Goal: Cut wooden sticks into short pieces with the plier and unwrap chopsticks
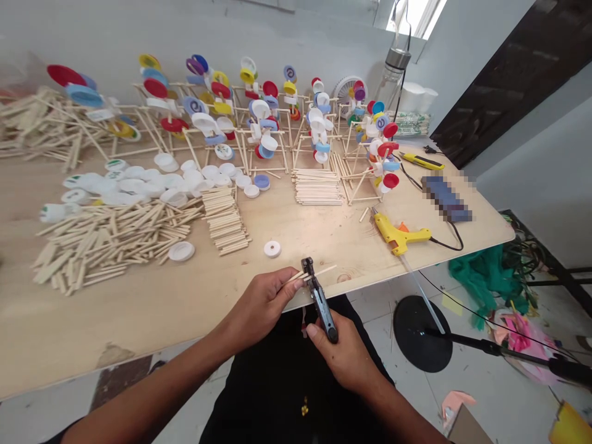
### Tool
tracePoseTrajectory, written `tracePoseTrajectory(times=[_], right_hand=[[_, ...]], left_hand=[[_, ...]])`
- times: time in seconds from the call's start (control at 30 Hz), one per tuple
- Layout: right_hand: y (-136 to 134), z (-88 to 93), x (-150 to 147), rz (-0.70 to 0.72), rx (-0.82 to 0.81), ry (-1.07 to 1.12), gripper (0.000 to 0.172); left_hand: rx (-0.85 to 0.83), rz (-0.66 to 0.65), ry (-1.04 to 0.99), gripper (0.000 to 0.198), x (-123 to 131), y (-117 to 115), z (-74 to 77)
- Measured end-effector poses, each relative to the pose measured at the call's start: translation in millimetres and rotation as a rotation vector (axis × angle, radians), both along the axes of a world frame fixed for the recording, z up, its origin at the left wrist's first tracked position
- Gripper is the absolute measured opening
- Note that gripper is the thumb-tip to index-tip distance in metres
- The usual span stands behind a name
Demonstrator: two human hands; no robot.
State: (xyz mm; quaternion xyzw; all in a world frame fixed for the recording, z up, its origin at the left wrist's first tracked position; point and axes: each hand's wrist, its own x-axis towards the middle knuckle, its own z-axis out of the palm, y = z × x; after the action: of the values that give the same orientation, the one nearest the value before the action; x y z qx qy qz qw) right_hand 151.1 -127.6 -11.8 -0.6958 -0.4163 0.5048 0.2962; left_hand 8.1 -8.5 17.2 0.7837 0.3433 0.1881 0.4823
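My left hand (263,301) is closed on a couple of thin wooden sticks (327,269) over the table's front edge. In my right hand (349,354) is a pair of dark pliers (322,302), its handles pointing down toward my lap. The pliers' head lies across the sticks, whose far ends stick out to the right; whether the jaws bite on them I cannot tell. Just beyond my left hand, a white bottle cap (272,248) with a dark spot at its centre lies on the wooden table (277,213).
A yellow glue gun (400,234) lies at the right near a yellow utility knife (423,161). Stick piles (120,237) and white caps (139,184) cover the left. Stick frames with coloured caps (266,126) line the back. A black round stand base (422,333) is on the floor.
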Motion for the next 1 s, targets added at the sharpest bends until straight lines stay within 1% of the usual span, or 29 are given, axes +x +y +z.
tracePoseTrajectory(times=[0.03,0.13,0.17,0.2,0.23,0.27,0.3,0.4,0.53,0.6,0.7,0.83,0.93,1.0], right_hand=[[0.4,-0.2,-0.6,-0.005,0.002,-0.001,0.026],[1.0,0.5,-1.3,-0.011,-0.017,0.027,0.028],[0.9,1.1,-1.0,-0.009,-0.028,0.046,0.029],[0.8,1.8,-0.5,-0.002,-0.035,0.066,0.029],[0.6,2.5,0.2,0.007,-0.039,0.084,0.029],[0.4,3.1,0.9,0.017,-0.038,0.099,0.028],[0.3,3.7,1.7,0.025,-0.035,0.11,0.028],[0.8,4.7,3.6,0.022,-0.025,0.11,0.027],[2.7,6.7,4.7,0.036,-0.009,0.083,0.024],[3.7,8.5,5.3,0.048,-0.002,0.053,0.022],[4.7,10.7,6.7,0.066,-0.003,0.014,0.021],[5.7,10.6,8.1,0.087,0.003,0.017,0.021],[6.2,9.4,8.5,0.084,0.0,0.028,0.021],[6.1,8.7,8.4,0.084,0.001,0.033,0.022]], left_hand=[[0.163,0.024,0.046,0.031,-0.9,-2.0,-3.1],[0.745,0.094,0.16,0.023,-3.5,-7.4,-14.2],[0.9,0.103,0.179,0.022,-4.2,-8.3,-17.3],[0.997,0.103,0.186,0.022,-4.7,-8.6,-19.5],[1.024,0.092,0.179,0.021,-5.1,-8.4,-20.9],[0.989,0.074,0.154,0.021,-5.4,-7.9,-21.3],[0.911,0.055,0.121,0.021,-5.5,-7.2,-21.0],[0.564,0.026,0.03,0.023,-5.7,-5.0,-16.6],[0.128,0.042,-0.03,0.031,-5.5,-1.5,-6.6],[-0.073,0.029,-0.061,0.033,-5.4,1.3,-1.2],[-0.334,0.017,-0.123,0.03,-5.3,5.5,4.3],[-0.572,0.015,-0.16,0.031,-4.6,8.3,3.7],[-0.684,0.022,-0.157,0.035,-3.2,9.0,2.5],[-0.724,0.03,-0.144,0.036,-2.0,9.8,3.5]])
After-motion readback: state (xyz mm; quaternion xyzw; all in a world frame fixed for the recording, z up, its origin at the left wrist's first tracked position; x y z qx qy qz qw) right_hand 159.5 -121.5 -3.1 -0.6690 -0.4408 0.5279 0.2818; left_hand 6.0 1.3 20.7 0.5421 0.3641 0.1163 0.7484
